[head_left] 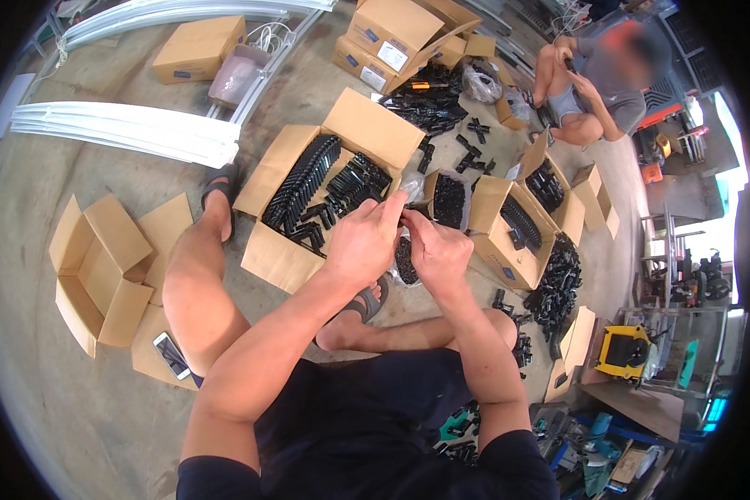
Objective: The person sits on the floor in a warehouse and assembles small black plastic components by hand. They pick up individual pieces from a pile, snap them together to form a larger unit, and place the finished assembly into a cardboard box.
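Note:
My left hand (363, 240) and my right hand (438, 252) meet in front of me, both closed with the fingertips pinched together. Between them shows a bit of a small black part (403, 213), mostly hidden by my fingers. Just beyond my left hand stands an open cardboard box (373, 125) with black plastic fittings (302, 185) stacked in neat rows. Below the hands, a bag of small black pieces (406, 263) sits near my foot. Another container of small black pieces (451, 200) stands just beyond my right hand.
Boxes of black fittings (508, 242) stand at right beside a loose heap (556, 283). More fittings (425, 108) lie farther off. At left are an opened carton (100, 275), a phone (172, 356) and white metal strips (133, 129). Another person (596, 92) squats at the far right.

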The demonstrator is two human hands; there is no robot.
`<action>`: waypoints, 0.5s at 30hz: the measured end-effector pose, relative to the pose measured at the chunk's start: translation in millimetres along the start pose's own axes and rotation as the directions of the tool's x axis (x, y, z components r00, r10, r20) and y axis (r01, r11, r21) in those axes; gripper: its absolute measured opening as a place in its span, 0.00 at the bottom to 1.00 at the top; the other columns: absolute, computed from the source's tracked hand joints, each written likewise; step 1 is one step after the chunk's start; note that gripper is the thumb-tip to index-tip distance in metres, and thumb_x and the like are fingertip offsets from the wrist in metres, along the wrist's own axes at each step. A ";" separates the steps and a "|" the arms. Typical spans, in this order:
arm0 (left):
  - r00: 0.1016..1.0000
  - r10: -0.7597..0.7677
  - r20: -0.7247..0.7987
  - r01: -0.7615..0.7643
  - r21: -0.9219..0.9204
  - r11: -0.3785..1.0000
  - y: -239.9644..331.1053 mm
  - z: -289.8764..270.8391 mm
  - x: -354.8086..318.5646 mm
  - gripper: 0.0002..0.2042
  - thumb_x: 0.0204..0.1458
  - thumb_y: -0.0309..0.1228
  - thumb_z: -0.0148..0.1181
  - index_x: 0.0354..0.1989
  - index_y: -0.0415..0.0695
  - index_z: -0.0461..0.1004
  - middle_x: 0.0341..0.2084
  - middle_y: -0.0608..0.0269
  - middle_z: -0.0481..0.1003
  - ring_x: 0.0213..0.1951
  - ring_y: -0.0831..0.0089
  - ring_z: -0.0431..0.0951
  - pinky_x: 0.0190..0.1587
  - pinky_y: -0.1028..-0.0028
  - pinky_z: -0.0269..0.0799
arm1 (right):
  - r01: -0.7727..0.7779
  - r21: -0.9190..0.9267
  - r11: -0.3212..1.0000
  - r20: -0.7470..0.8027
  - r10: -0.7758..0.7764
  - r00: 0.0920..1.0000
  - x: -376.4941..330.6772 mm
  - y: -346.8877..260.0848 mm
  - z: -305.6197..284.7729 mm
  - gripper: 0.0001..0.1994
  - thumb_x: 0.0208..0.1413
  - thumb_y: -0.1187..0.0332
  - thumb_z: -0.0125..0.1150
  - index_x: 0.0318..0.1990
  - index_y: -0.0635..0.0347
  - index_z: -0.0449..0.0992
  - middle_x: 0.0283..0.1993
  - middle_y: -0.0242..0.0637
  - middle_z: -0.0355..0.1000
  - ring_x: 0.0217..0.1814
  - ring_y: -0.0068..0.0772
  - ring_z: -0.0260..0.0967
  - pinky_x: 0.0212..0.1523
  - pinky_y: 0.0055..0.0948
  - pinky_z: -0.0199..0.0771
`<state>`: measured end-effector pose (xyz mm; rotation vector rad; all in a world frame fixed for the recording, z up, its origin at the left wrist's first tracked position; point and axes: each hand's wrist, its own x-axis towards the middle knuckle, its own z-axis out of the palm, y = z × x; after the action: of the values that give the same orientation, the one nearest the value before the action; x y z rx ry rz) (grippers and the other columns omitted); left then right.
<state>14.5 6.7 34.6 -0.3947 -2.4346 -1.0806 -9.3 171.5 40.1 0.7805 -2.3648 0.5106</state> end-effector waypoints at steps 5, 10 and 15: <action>0.997 -0.063 0.048 0.063 -0.006 0.998 5.1 -9.4 0.2 0.29 0.45 0.23 0.70 0.57 0.43 0.66 0.32 0.51 0.79 0.35 0.53 0.81 0.34 0.59 0.79 | 0.049 -0.038 0.998 0.112 -0.045 0.993 6.6 0.7 -7.6 0.10 0.50 0.71 0.67 0.41 0.49 0.84 0.16 0.34 0.70 0.15 0.35 0.68 0.19 0.34 0.68; 0.936 -0.337 0.103 0.351 -0.181 0.919 3.8 -8.1 2.8 0.25 0.49 0.23 0.69 0.55 0.41 0.67 0.37 0.48 0.81 0.39 0.57 0.84 0.38 0.67 0.79 | -0.074 0.112 0.991 0.081 0.065 0.995 1.9 -6.2 -13.4 0.10 0.54 0.71 0.68 0.45 0.53 0.84 0.20 0.37 0.74 0.17 0.36 0.71 0.21 0.33 0.69; 0.870 -0.479 0.118 0.455 -0.567 0.687 -11.9 1.5 7.5 0.16 0.52 0.22 0.69 0.49 0.37 0.74 0.40 0.55 0.83 0.41 0.74 0.83 0.43 0.75 0.78 | -0.207 0.344 0.916 -0.067 0.244 0.967 -20.2 -3.2 -22.2 0.08 0.57 0.73 0.67 0.44 0.58 0.85 0.29 0.43 0.80 0.24 0.38 0.78 0.27 0.31 0.74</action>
<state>2.5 0.6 30.0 0.0992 -2.1629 -2.0531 15.1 188.7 44.5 0.6048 -2.3064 1.0494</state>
